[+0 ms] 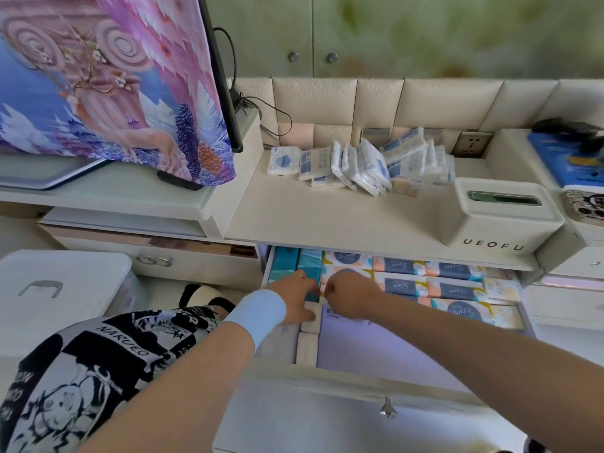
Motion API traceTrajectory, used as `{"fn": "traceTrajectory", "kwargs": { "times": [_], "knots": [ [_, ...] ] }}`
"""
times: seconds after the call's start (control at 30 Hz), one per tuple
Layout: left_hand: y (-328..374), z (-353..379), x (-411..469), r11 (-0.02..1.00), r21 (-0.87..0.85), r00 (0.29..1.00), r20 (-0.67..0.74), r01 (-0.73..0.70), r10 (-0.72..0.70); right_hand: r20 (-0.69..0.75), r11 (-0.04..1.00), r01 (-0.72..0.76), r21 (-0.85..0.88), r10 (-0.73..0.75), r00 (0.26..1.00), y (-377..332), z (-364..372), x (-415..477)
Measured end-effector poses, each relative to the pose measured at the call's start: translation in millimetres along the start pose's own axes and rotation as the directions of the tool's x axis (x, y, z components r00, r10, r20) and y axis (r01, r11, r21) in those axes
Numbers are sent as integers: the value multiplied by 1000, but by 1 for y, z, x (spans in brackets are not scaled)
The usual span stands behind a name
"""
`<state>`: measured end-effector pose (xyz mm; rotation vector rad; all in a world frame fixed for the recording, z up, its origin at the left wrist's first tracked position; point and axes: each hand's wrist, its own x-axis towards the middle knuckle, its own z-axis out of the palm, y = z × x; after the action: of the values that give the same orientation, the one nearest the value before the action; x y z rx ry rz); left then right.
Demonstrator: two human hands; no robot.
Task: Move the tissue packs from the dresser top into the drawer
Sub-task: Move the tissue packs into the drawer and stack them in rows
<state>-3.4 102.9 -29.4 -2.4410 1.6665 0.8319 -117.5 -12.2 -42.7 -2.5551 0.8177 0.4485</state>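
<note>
A pile of small white-and-blue tissue packs (359,165) lies at the back of the dresser top (327,217). Below it the drawer (359,380) stands pulled out. Teal packs (294,263) fill its left compartment, and orange-and-blue packs (425,279) fill the back of the right one. Both hands are inside the drawer at the white divider (307,348). My left hand (294,299), with a white wristband, presses against the divider and the teal packs. My right hand (349,297) is curled over a white tissue pack (341,315) with a barcode. The fingertips of both hands are hidden.
A white tissue box (503,217) marked UEOFU stands on the dresser top at the right, a phone (585,207) beyond it. A cloth-covered screen (114,86) rises at the left. A white lidded bin (58,289) sits lower left. The drawer front carries a knob (388,410).
</note>
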Motion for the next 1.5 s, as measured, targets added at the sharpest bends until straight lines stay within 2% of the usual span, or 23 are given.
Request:
{"fn": "traceTrajectory", "kwargs": {
  "times": [0.2,0.43,0.5,0.57,0.63,0.73,0.8,0.97,1.07,1.17,1.27,1.33,1.4,1.43,1.5],
  "knots": [
    [13,-81,39,982,-187,986,-165,-35,4,-196,991,-58,123,81,977,16,-84,34],
    [17,-147,100,995,-96,958,-288,-41,12,-378,972,-144,187,207,903,59,-148,82],
    [13,-153,122,994,-105,947,-320,-34,-1,-456,981,-162,105,192,869,75,-160,100],
    [10,-157,145,995,-92,936,-352,-22,-12,-466,983,-181,-24,150,872,89,-170,118],
    [11,-163,167,997,-71,926,-377,-34,4,-411,979,-185,-82,136,901,103,-180,136],
    [16,-176,195,995,-75,913,-406,-64,28,-307,981,-184,-62,156,939,123,-187,158],
    [20,-181,211,995,-89,917,-398,-55,15,-292,982,-186,-31,169,941,131,-185,169],
    [27,-180,233,993,-115,950,-307,17,-52,-462,987,-125,-103,64,885,123,-160,184],
    [29,-180,234,986,-164,937,-341,20,-76,-563,995,-91,-35,56,825,119,-151,182],
    [29,-179,229,988,-156,914,-398,20,-81,-601,990,-22,138,101,793,117,-149,174],
    [31,-175,216,998,-16,884,-464,-67,52,-593,955,83,285,107,798,111,-143,159],
    [37,-174,211,991,47,898,-419,-129,137,-516,939,170,299,9,857,109,-142,144],
    [46,-174,210,991,64,936,-325,-119,133,-321,963,200,179,-135,937,115,-151,131],
    [49,-174,211,991,94,949,-295,-92,116,-240,981,179,81,-155,958,119,-161,126],
    [56,-174,213,982,186,954,-287,-40,93,-249,992,69,-104,-93,964,134,-189,118]
  ]
}}
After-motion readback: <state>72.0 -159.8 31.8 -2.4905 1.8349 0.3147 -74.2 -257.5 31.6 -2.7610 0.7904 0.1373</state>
